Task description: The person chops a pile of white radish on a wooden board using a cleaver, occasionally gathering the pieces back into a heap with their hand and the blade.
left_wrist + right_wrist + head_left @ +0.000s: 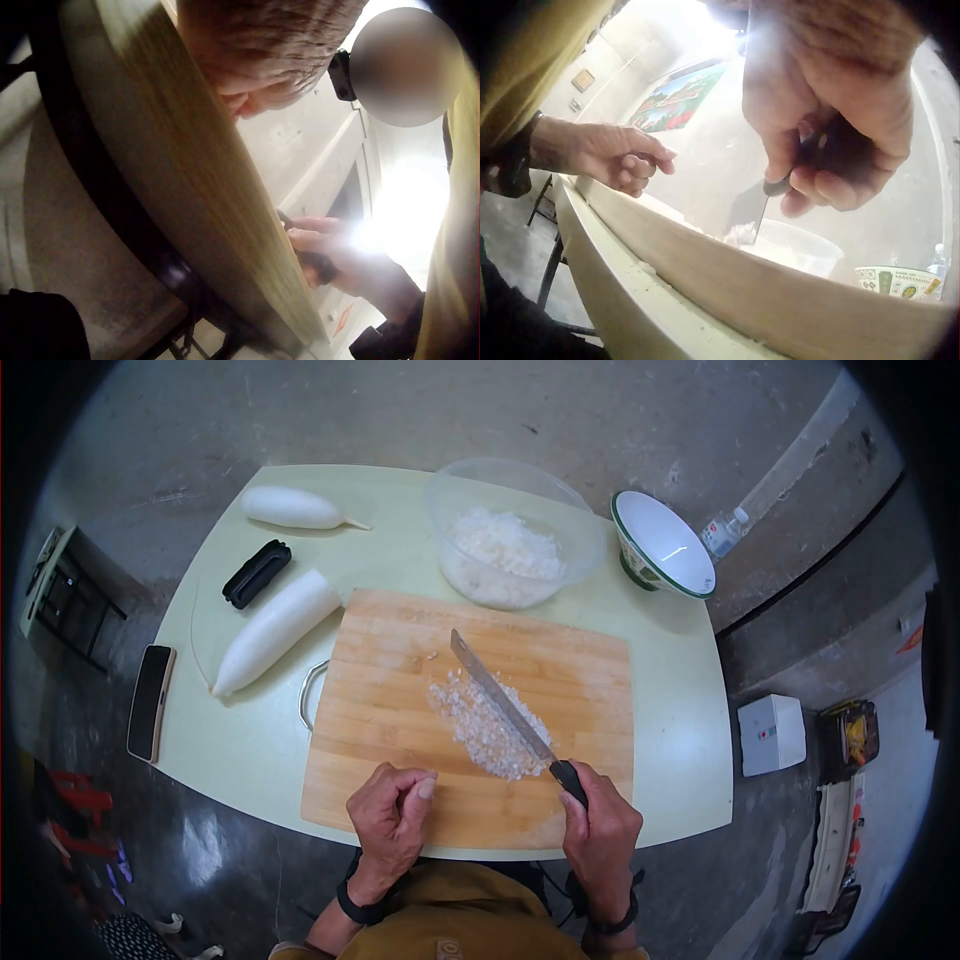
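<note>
My right hand (603, 822) grips the black handle of a kitchen knife (505, 705). The long blade points away and to the left, lying over a pile of finely chopped white bits (480, 730) on a wooden cutting board (380, 660). In the right wrist view, white bits show at the blade (748, 206). My left hand (392, 815) is at the board's front edge, left of the pile. Its fingers are curled in with the thumb along them, and nothing shows in its grasp (611, 159).
Behind the board stands a clear plastic bowl (580, 525) of white shreds, with a green-rimmed bowl (665, 545) to its right. Two white radishes, one whole (290, 507) and one cut (275, 635), lie at left near a black case (257, 574). A phone (150, 702) overlaps the left table edge.
</note>
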Demonstrator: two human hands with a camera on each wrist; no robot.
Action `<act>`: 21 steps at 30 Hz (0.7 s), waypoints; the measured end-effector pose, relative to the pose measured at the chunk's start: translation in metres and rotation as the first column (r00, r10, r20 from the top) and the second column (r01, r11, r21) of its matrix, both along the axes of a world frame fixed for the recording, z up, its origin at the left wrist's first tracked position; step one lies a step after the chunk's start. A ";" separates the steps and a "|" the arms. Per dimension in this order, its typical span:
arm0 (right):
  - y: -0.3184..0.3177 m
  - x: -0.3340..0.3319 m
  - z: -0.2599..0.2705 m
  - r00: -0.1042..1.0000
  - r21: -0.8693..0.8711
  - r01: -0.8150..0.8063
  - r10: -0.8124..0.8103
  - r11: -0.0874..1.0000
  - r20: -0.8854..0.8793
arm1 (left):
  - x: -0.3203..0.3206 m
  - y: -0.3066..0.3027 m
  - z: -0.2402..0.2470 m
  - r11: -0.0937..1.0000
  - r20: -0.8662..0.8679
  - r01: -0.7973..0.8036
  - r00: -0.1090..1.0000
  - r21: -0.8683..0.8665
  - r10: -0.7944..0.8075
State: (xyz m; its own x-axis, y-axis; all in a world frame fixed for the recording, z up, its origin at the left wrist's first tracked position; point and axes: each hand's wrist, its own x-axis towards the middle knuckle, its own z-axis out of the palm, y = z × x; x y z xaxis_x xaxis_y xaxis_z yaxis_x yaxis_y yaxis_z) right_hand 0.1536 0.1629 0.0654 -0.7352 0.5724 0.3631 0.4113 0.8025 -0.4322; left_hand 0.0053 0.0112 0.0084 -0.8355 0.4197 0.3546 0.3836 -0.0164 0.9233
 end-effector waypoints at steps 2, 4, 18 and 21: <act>-0.001 -0.001 -0.001 0.999 -0.006 -0.010 0.010 1.000 -0.047 | 0.000 -0.001 -0.001 1.000 0.014 -0.006 1.000 -0.005 0.006; -0.001 -0.001 -0.002 0.996 -0.012 -0.015 0.014 1.000 -0.093 | 0.000 0.000 0.000 1.000 0.009 0.001 1.000 -0.009 -0.001; 0.000 -0.002 -0.002 0.995 0.002 -0.017 0.018 1.000 -0.093 | 0.000 0.000 0.000 1.000 0.018 0.006 1.000 -0.001 -0.006; 0.000 -0.003 0.000 1.000 -0.002 -0.004 0.004 1.000 -0.004 | 0.001 0.000 0.001 1.000 0.019 0.008 1.000 -0.005 -0.007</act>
